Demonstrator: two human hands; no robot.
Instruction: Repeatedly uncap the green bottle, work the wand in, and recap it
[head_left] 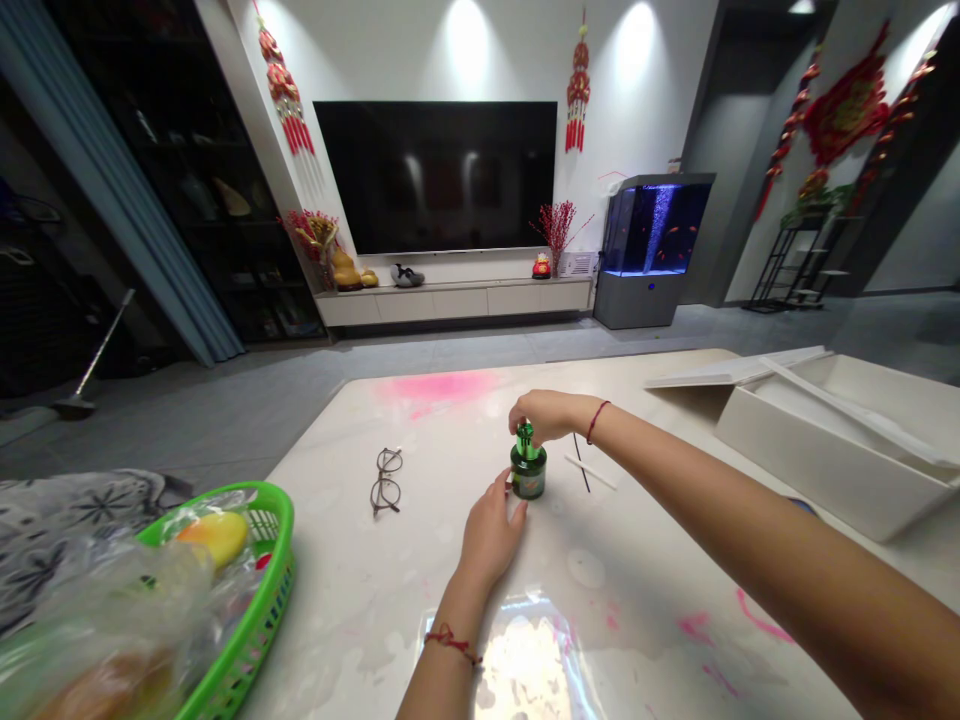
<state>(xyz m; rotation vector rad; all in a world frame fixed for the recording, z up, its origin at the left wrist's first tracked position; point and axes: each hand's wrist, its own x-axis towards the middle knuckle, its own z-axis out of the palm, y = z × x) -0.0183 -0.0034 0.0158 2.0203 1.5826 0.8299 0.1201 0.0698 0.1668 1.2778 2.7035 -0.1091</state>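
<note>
A small dark green glass bottle with a pale label stands upright on the white table. Its brighter green, shiny top part sits under my right hand, whose fingers are closed round it from above. From the left, my left hand holds the bottle low on its side, fingers against the glass and thumb toward me. The far fingertips are partly hidden. Just right of the bottle, a thin black stick and a white stick lie crossed.
Folded-out eyeglasses lie left of my hands. A green plastic basket with bagged food stands at the lower left. At right is a white box with its lid beside it. Pink stains mark the tabletop.
</note>
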